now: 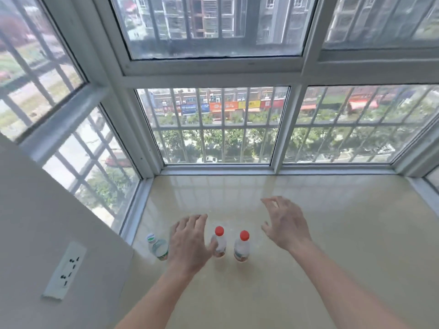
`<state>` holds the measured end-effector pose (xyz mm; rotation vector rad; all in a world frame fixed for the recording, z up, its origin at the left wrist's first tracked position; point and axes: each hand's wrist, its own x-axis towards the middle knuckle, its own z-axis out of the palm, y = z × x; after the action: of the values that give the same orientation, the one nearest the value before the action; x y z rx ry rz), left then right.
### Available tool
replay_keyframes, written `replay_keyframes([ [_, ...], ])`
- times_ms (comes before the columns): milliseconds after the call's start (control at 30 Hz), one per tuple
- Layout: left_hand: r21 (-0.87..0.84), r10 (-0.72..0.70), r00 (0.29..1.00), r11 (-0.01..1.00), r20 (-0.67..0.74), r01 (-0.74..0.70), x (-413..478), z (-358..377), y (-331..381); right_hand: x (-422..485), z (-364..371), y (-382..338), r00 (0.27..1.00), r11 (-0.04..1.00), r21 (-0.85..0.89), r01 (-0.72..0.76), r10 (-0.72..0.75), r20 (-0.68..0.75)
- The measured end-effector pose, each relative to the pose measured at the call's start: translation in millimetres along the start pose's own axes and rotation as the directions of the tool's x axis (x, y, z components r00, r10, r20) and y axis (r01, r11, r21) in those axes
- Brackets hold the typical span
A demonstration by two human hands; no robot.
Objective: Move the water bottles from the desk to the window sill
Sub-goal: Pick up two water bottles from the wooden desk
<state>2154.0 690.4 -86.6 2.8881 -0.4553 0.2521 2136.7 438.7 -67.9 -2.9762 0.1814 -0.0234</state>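
Three small water bottles stand upright in a row on the beige window sill [332, 233]. The left bottle [158, 248] has a white and green cap. The middle bottle [219, 243] and the right bottle [242, 246] have red caps. My left hand [190, 243] hovers between the left and middle bottles with fingers spread; its thumb lies beside the middle bottle, and contact cannot be told. My right hand [283, 224] hangs to the right of the right bottle, fingers loosely curved, holding nothing.
White window frames [213, 167] with barred glass enclose the sill at the back and on both sides. A white wall with a socket plate [65, 269] stands at the left. The desk is out of view.
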Motion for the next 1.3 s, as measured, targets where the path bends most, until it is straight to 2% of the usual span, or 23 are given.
replay_keyframes([
  [200, 0.053, 0.099, 0.993, 0.994, -0.065, -0.096, 40, -72, 15, -8, -58, -29, 0.965, 0.995, -0.051, 0.081, -0.091, -0.245],
  [400, 0.006, 0.189, 0.976, 0.982, -0.108, -0.190, 59, -96, 34, -20, -93, -34, 0.947, 0.998, -0.038, 0.055, -0.064, -0.316],
  [533, -0.022, 0.298, 0.946, 0.953, -0.124, -0.303, 65, -94, 58, -36, -104, -14, 0.941, 0.998, -0.052, -0.038, 0.019, -0.337],
  [700, -0.095, 0.465, 0.879, 0.875, -0.107, -0.474, 68, -85, 99, -76, -104, 13, 0.904, 0.966, -0.040, -0.257, 0.225, -0.365],
  [833, -0.149, 0.616, 0.783, 0.769, -0.086, -0.622, 63, -77, 135, -126, -102, 29, 0.828, 0.890, -0.032, -0.455, 0.410, -0.382],
  [1000, -0.227, 0.775, 0.630, 0.606, -0.048, -0.762, 37, -62, 183, -207, -94, 38, 0.707, 0.746, -0.036, -0.665, 0.613, -0.352],
  [1133, -0.295, 0.868, 0.496, 0.463, -0.041, -0.836, 1, -57, 227, -276, -94, 40, 0.578, 0.606, -0.033, -0.794, 0.738, -0.349],
  [1300, -0.314, 0.953, 0.298, 0.264, -0.062, -0.912, -45, -59, 277, -356, -92, 36, 0.388, 0.424, -0.004, -0.906, 0.824, -0.413],
])
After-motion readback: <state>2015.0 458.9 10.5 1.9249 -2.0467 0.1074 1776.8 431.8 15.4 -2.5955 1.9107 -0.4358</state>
